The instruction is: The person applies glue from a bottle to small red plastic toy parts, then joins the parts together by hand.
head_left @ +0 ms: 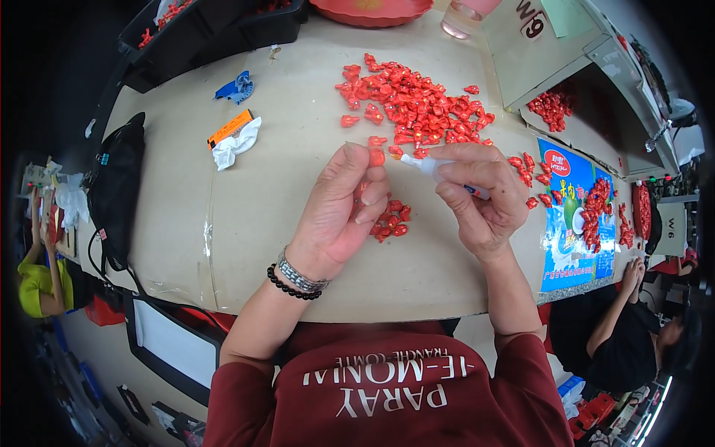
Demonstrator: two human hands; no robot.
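Note:
Pinched between the thumb and fingers of my left hand (339,208) is a small red plastic piece (377,157). My right hand (488,201) is closed round a small white squeeze bottle (426,166) with a narrow nozzle, probably glue. The nozzle points left at the red piece, with a slight gap between them. Just beyond both hands spreads a large heap of small red plastic pieces (424,108). A smaller cluster of red pieces (391,222) lies between my hands, partly hidden by my left fingers.
An orange box cutter-like strip (231,128), crumpled white tissue (237,144) and blue scrap (237,88) lie left. Black bins (216,37) and a red plate (372,10) stand at the back. Right are a grey shelf (532,63), a blue printed sheet (566,223) and a co-worker (611,328).

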